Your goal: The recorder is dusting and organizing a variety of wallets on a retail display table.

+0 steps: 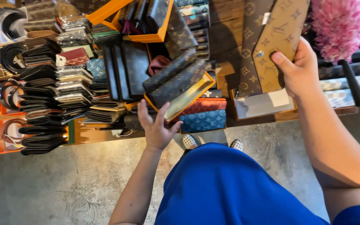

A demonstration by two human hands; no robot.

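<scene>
1. Head view looks down on a tabletop (226, 66) crowded with leather goods; at far left, coiled belts (11, 56) sit in boxes
2. Next to them, stacks of dark folded wallets (42, 104) run down the display, with more flat ones (123, 71) laid beside them
3. Left hand (157, 129) is open, fingers spread, palm toward the display, holding nothing
4. Just above and right of its fingertips lies a brown patterned long wallet (176, 81) resting in an orange box (188, 98); its long axis runs diagonally, low at the left end and rising to the right. Whether the fingertips touch the box edge cannot be told
5. This wallet is far nearer the left hand than the right
6. Below the box lie a red wallet (205, 105) and a blue patterned one (203, 121)
7. Right hand (298, 71) is closed on a tan and brown wallet (271, 46), thumb across its lower front, holding it upright above the tabletop, well apart from the boxed one
8. Far right, a pink fluffy item (340, 27) sits above checked pieces (346, 89)
9. Blue clothing (230, 187) and the concrete floor (42, 187) fill the bottom
</scene>
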